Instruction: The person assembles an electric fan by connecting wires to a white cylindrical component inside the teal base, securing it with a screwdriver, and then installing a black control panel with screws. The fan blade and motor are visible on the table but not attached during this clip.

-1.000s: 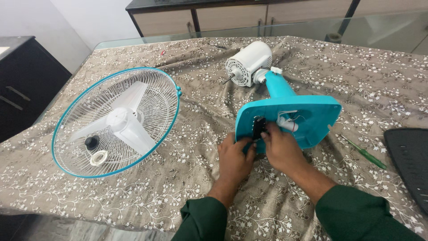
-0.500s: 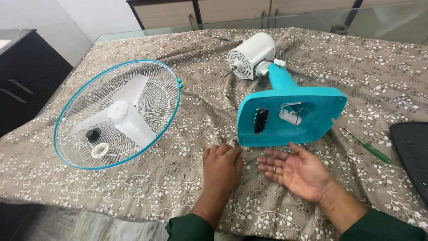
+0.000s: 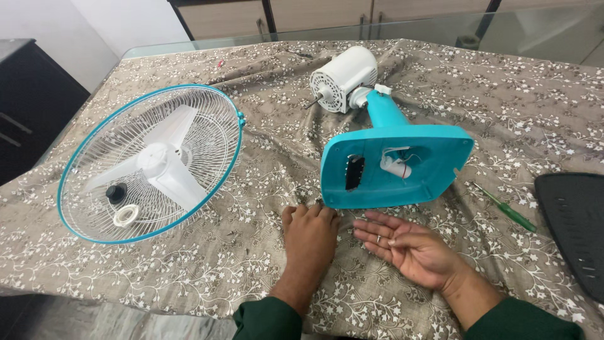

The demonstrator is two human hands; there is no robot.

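Though upturned, glossy teal fan base [image 3: 434, 157], rounded-square

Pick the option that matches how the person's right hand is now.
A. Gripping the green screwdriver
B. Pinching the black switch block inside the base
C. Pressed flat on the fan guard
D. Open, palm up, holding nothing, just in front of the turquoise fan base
D: the right hand lies open, palm up and empty on the cloth, just short of the turquoise fan base; the green screwdriver lies untouched further right.
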